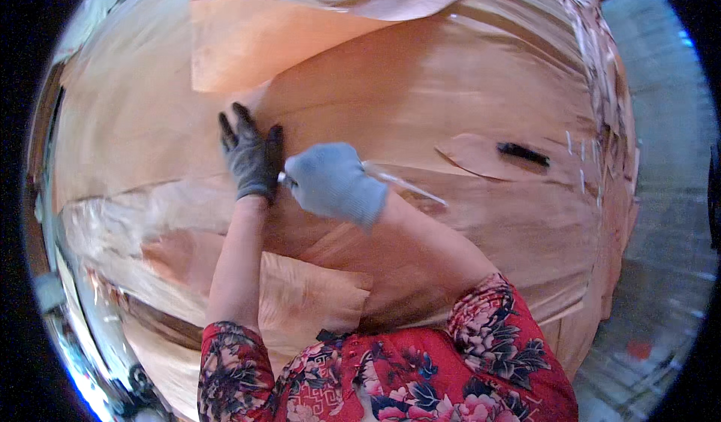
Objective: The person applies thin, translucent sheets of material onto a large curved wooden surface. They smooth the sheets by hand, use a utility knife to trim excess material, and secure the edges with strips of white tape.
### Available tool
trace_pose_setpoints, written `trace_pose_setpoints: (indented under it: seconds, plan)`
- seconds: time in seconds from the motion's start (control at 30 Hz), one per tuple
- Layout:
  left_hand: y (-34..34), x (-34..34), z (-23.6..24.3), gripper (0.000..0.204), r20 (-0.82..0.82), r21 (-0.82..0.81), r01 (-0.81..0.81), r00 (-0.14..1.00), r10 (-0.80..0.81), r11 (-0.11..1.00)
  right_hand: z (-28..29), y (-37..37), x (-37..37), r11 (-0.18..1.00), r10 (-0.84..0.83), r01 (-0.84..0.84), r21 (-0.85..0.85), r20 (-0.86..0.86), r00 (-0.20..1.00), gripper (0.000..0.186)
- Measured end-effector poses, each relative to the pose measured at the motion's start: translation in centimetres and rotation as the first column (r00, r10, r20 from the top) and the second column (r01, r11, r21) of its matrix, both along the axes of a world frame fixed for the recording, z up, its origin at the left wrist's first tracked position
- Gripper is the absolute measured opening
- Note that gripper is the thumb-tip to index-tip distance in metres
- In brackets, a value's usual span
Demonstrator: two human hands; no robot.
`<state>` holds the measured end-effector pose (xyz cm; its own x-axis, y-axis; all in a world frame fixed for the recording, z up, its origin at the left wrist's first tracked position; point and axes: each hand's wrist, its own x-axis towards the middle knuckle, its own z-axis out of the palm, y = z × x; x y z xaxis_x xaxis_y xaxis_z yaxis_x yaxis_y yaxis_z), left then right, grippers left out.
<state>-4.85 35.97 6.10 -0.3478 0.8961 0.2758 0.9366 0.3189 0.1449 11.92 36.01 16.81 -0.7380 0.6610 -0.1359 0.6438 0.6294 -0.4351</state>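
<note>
My left hand [254, 154], in a grey glove with dark fingertips, lies with fingers spread on a broad, thin brown sheet [353, 84] that looks like wood veneer. Close beside its wrist, my right hand [330, 180] wears a light blue-grey knit glove and is closed around a thin, pale, stick-like tool [413, 191]. One end of that tool sticks out to the right, and a short bit shows by the left hand. Its working end is too small to make out. Just beyond my left fingers, a lighter orange flap of sheet [255, 43] is folded up.
A short black object [523, 154] rests on a pointed loose piece of sheet [473, 152] at the right. Torn, overlapping sheets [315, 287] lie nearest me. The stack's ragged right edge [601, 122] borders a grey-blue floor [668, 197].
</note>
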Motion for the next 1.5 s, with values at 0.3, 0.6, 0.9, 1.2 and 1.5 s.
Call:
trace_pose_setpoints:
  seconds: [0.3, 0.6, 0.9, 1.2, 1.5]
  plan:
    - [-1.0, 0.4, 1.1, 0.079, 0.008, 0.014, 0.028, 1.000, -0.028, 0.999, 11.2, -11.0, 26.6, 0.376, -0.926, 0.597, -0.709, -0.269, 0.264, 0.019]
    - [1.8, 15.1, 5.2, 0.087, 0.349, 0.328, 0.613, 0.629, -0.695, 0.719, -1.6, -3.5, 22.4, 0.289, -0.955, 0.413, -0.864, -0.227, 0.193, 0.027]
    - [7.3, 21.6, 3.6, 0.118, 0.325, -0.004, 0.598, 0.758, -0.565, 0.801, -7.4, 2.0, 20.4, 0.279, -0.958, 0.394, -0.876, -0.226, 0.175, 0.026]
    - [7.5, 21.8, 2.6, 0.105, 0.307, -0.180, 0.561, 0.813, -0.495, 0.808, -2.4, -5.0, 22.9, 0.157, -0.958, 0.498, -0.853, -0.009, 0.286, 0.029]
    - [7.2, 25.6, 3.0, 0.102, 0.251, -0.098, 0.606, 0.783, -0.570, 0.790, -5.0, -6.4, 24.8, 0.360, -0.877, 0.686, -0.633, 0.022, 0.480, 0.031]
